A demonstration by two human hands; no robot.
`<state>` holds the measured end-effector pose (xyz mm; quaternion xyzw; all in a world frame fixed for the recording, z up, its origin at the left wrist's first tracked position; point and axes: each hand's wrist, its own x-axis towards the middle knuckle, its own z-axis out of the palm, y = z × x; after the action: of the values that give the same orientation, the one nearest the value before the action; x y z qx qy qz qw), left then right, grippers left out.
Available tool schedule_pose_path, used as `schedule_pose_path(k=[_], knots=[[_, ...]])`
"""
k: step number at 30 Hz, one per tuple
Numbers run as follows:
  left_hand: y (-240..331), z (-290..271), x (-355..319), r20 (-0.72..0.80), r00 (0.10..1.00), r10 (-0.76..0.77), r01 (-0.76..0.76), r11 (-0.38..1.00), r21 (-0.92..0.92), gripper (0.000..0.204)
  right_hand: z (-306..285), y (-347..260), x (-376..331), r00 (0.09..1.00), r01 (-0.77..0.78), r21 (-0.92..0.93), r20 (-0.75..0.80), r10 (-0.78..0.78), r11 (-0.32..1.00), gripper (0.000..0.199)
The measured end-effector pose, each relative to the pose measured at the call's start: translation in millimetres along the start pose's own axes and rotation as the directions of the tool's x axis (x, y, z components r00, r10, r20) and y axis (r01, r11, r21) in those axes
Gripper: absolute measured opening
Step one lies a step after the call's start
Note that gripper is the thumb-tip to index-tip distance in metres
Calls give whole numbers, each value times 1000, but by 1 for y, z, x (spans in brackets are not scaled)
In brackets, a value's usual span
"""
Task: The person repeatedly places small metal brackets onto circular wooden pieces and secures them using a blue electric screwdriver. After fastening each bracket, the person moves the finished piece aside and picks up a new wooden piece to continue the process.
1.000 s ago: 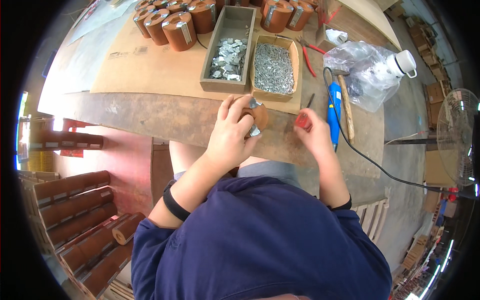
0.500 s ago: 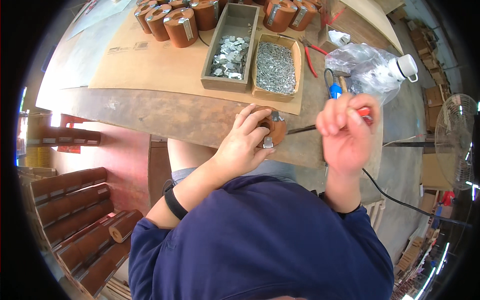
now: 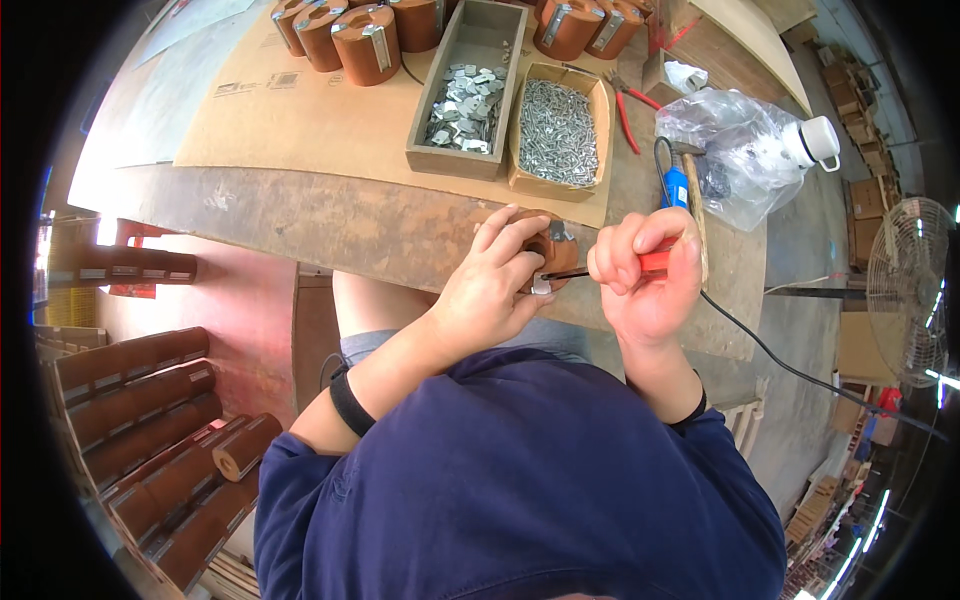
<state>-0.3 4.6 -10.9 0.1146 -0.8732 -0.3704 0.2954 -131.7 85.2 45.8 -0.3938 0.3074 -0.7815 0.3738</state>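
My left hand (image 3: 490,275) is wrapped round a reddish-brown cylinder with a centre hole (image 3: 565,252), holding it at the table's near edge. Two small metal plates show on its end face, a dark one (image 3: 557,231) at the far side and a bright one (image 3: 542,285) at the near side. My right hand (image 3: 648,275) is closed round the red handle of a screwdriver (image 3: 655,261). The screwdriver's dark shaft points left, and its tip meets the cylinder's face by the near plate. Whether the tip sits in a screw is too small to tell.
Beyond my hands stand a wooden box of metal plates (image 3: 468,160) and a carton of screws (image 3: 560,130). Red-handled pliers (image 3: 627,122), a blue-handled tool (image 3: 675,187) and a plastic bag (image 3: 740,150) lie to the right. More brown cylinders (image 3: 366,48) stand at the back.
My right hand has moved left with the screwdriver, whose tip has come from beside the cylinder onto its face near the bright plate. The left hand keeps its hold.
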Motion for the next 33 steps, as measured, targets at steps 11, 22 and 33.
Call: schedule_pose_path(k=[11,22,33], knots=[[3,-1,0,1,1000,-11,11,1000,3,34,6,-4,0,997,15,-75,74,-9,997,21],[2,-4,1,32,999,-29,30,1000,-11,37,10,-5,4,980,-87,-269,147,130,959,11],[3,0,-4,-86,996,-4,3,1000,-14,29,28,-3,11,980,-198,-260,-73,185,945,14]])
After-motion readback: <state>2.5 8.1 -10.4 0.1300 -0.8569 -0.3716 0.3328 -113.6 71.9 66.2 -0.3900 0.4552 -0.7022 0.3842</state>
